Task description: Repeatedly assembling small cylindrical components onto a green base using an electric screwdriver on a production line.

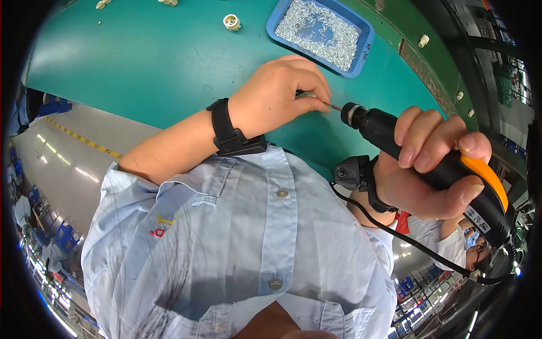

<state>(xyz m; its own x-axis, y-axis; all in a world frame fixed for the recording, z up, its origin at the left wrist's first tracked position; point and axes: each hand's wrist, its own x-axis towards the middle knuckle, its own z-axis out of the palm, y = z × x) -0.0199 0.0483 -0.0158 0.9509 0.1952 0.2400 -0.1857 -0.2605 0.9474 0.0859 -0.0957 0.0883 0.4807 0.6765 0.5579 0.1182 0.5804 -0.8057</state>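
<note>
My right hand [432, 152] is wrapped around a black electric screwdriver [387, 133] with an orange lever, tilted so that its tip points up and left. The thin bit [336, 107] reaches the fingertips of my left hand [276, 90]. Thumb and fingers of that hand are pinched together beside the bit's end; whatever sits between them is mostly hidden. Just beyond the left hand stands a blue tray [349, 70] holding a heap of small silvery screws [288, 25].
A cream round fitting [231, 22] sits on the green tabletop [141, 62], left of the tray. More small cream parts [423, 40] lie on the green ledge at right. A black cable [418, 242] loops beneath the screwdriver. Another person [451, 243] appears at lower right.
</note>
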